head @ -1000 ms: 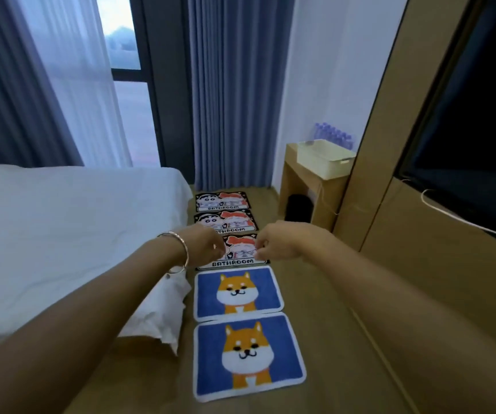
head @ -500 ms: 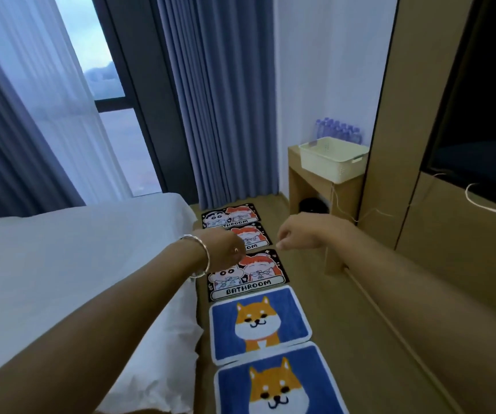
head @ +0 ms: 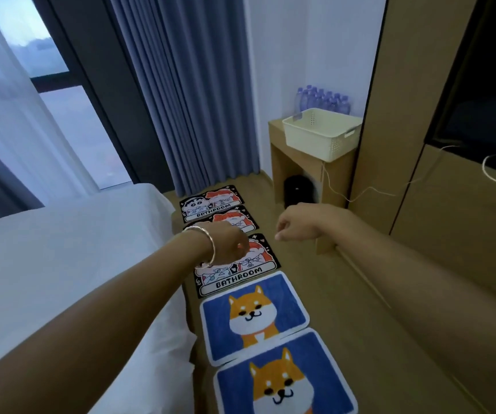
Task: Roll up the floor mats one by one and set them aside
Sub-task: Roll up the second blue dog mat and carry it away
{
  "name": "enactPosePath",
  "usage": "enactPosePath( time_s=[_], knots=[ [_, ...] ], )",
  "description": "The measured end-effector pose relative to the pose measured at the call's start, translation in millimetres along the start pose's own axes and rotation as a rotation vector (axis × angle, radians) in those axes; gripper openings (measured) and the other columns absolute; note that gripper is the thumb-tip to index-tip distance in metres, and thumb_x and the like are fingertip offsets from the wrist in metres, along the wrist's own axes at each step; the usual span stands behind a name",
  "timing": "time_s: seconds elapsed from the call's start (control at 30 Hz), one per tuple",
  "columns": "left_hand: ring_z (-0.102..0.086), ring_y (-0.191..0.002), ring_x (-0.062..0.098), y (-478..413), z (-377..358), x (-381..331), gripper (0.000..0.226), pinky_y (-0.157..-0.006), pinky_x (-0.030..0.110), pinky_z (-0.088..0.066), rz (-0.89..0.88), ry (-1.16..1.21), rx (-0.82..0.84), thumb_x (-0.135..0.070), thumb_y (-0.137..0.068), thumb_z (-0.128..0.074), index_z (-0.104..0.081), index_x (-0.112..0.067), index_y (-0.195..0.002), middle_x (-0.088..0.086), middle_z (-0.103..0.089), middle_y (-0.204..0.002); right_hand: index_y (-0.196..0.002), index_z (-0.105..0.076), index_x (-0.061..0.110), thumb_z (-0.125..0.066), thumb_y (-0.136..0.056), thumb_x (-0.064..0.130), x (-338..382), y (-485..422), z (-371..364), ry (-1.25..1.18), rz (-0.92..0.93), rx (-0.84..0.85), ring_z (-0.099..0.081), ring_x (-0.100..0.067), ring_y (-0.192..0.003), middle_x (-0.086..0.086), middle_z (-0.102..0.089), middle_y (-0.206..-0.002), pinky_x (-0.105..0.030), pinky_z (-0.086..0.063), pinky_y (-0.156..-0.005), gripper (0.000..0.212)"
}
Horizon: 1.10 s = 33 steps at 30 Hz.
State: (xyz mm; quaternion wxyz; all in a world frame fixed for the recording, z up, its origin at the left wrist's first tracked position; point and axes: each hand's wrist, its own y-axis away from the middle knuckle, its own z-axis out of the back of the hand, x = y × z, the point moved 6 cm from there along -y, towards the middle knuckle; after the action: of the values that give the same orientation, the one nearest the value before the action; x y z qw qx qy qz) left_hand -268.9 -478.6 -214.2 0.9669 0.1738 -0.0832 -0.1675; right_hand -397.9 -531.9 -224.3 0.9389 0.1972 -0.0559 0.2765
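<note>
Several floor mats lie flat in a row on the wooden floor beside the bed. Two blue dog mats are nearest: one [head: 254,316] and one [head: 282,380] at the bottom edge. Beyond them lie three black "BATHROOM" cartoon mats: near [head: 240,274], middle [head: 237,219], far [head: 210,203]. My left hand [head: 228,243], with a bracelet at the wrist, hangs in the air above the near and middle black mats, fingers loosely curled, holding nothing. My right hand [head: 293,224] hovers to the right of the row, fingers loosely curled, also holding nothing.
A white bed [head: 61,264] borders the mats on the left. A wooden side table [head: 297,165] with a cream basket [head: 321,132] and water bottles [head: 322,98] stands at the back right. Wooden cabinets [head: 449,234] line the right. Blue curtains [head: 190,91] hang behind.
The view has swung up and left, so the mats sit lower right in the frame. Both hands stay raised and have drawn further apart, the right one drifting rightwards off the mats.
</note>
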Motion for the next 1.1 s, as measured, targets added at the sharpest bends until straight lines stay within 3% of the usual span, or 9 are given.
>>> enactPosePath(
  time_s=[0.17, 0.4, 0.5, 0.57, 0.77, 0.87, 1.1],
  knots=[
    [-0.062, -0.095, 0.021, -50.1, -15.2, 51.5, 0.028, -0.084, 0.039, -0.053, -0.118, -0.038, 0.01, -0.028, -0.095, -0.042, -0.064, -0.025, -0.112, -0.001, -0.067, -0.105, -0.128, -0.057, 0.016, -0.048, -0.096, 0.042, 1.2, -51.8, -9.5, -0.052, -0.125, -0.011, -0.059, -0.018, -0.106, -0.003, -0.06, -0.123, -0.034, -0.048, -0.094, 0.043],
    [-0.061, -0.1, 0.026, -120.1, -38.9, 89.7, 0.028, -0.08, 0.026, -0.045, -0.366, -0.064, 0.059, -0.018, -0.096, -0.044, -0.066, -0.013, -0.112, 0.006, -0.067, -0.11, -0.122, -0.06, 0.014, -0.047, -0.098, 0.034, 3.9, -87.3, -60.5, -0.277, -0.387, -0.031, -0.055, -0.022, -0.109, -0.004, -0.059, -0.124, -0.035, -0.046, -0.09, 0.035],
    [-0.06, -0.104, 0.028, -141.5, -74.2, 75.3, 0.028, -0.087, 0.028, -0.046, -0.461, -0.053, 0.104, -0.018, -0.095, -0.045, -0.068, -0.011, -0.11, 0.008, -0.066, -0.112, -0.109, -0.065, 0.011, -0.048, -0.097, 0.027, 5.9, -73.7, -118.4, -0.449, -0.498, 0.028, -0.057, -0.024, -0.101, -0.006, -0.062, -0.11, -0.031, -0.047, -0.082, 0.026],
    [-0.059, -0.107, 0.027, -145.0, -98.8, 58.0, 0.027, -0.087, 0.026, -0.045, -0.526, -0.079, 0.141, -0.017, -0.094, -0.046, -0.067, -0.012, -0.11, 0.008, -0.065, -0.115, -0.112, -0.065, 0.01, -0.049, -0.095, 0.029, -1.6, -58.4, -155.4, -0.468, -0.576, 0.092, -0.059, -0.025, -0.101, -0.006, -0.064, -0.114, -0.034, -0.049, -0.086, 0.03],
    [-0.052, -0.116, 0.026, -134.8, -194.1, 8.5, 0.035, -0.092, 0.033, -0.044, -0.659, -0.163, 0.292, -0.025, -0.1, -0.033, -0.058, -0.021, -0.123, 0.004, -0.058, -0.128, -0.104, -0.066, -0.001, -0.044, -0.095, 0.027, -26.0, -20.6, -252.3, -0.649, -0.781, 0.011, -0.06, -0.037, -0.094, -0.022, -0.064, -0.107, -0.044, -0.048, -0.082, 0.036],
    [-0.053, -0.115, 0.026, -146.1, -253.5, -0.5, 0.033, -0.09, 0.035, -0.044, -0.664, -0.152, 0.27, -0.029, -0.099, -0.034, -0.057, -0.029, -0.123, 0.005, -0.06, -0.123, -0.091, -0.065, 0.005, -0.043, -0.097, 0.025, -13.5, -29.2, -324.9, -0.748, -0.818, 0.004, -0.059, -0.034, -0.091, -0.017, -0.063, -0.098, -0.043, -0.049, -0.084, 0.03],
    [-0.057, -0.108, 0.026, -180.8, -437.5, -5.1, 0.031, -0.086, 0.033, -0.044, -0.676, -0.099, 0.413, -0.029, -0.098, -0.039, -0.054, -0.032, -0.125, 0.006, -0.061, -0.118, -0.104, -0.063, 0.006, -0.042, -0.098, 0.024, 36.3, -63.9, -529.7, -0.893, -0.899, 0.215, -0.059, -0.028, -0.093, -0.013, -0.063, -0.106, -0.039, -0.049, -0.081, 0.028]
  ],
)
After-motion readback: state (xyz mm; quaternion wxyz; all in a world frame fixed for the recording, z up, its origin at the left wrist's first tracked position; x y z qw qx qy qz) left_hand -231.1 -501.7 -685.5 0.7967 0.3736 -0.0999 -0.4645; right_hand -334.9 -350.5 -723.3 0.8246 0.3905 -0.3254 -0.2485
